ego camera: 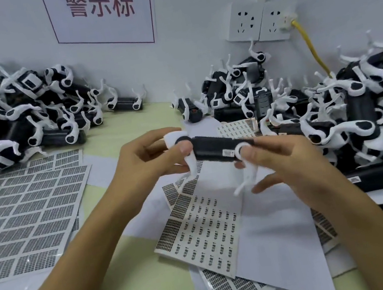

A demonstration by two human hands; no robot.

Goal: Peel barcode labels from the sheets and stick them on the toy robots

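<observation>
Gripping a black-and-white toy robot [213, 146] at its two ends above the table [155, 266], the left hand [148, 161] pinches the left white joint and the right hand [283, 162] pinches the right one, a small barcode label [228, 153] showing on the body. Label sheets [205, 229] lie just beneath; a larger sheet [26, 214] lies left. Piles of toy robots [348, 112] flank both sides, below wall sockets [257, 21].

Both hands, left [146, 157] and right [288, 161], are raised mid-frame with fingers curled (forearms bare), gripping.
</observation>
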